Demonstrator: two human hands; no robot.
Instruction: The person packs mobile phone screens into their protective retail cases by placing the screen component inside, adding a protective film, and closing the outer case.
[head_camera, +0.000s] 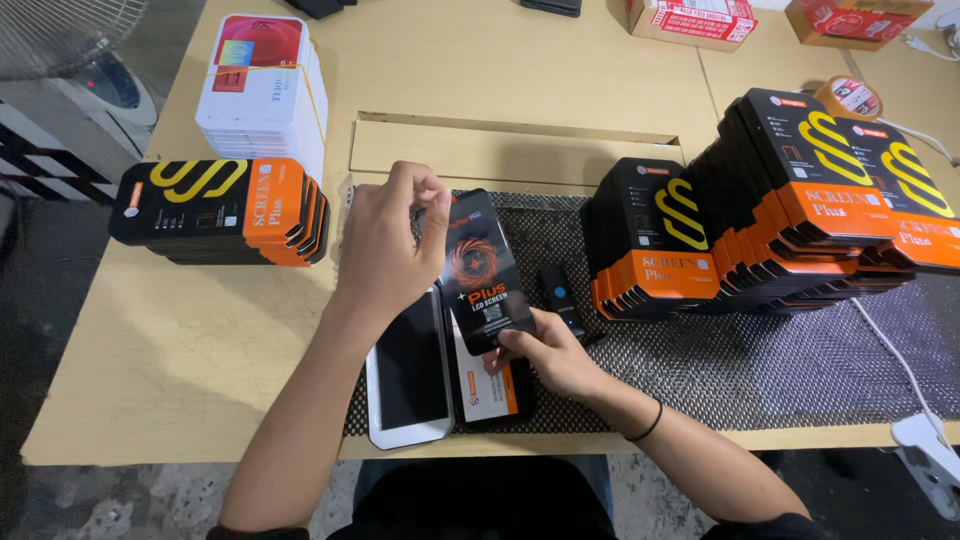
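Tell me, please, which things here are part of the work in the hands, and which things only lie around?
In use:
- left hand and right hand, both holding the black phone-shaped screen part
- white-framed screen on the mesh mat
- small black device

Lying about:
- stacks of orange-black boxes
- white boxes
- tape roll
- fan

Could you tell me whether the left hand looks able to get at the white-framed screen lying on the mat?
Probably yes. The left hand is busy pinching the top of the black screen panel, but the white-framed screen lies uncovered just below it on the mesh mat, with nothing between.
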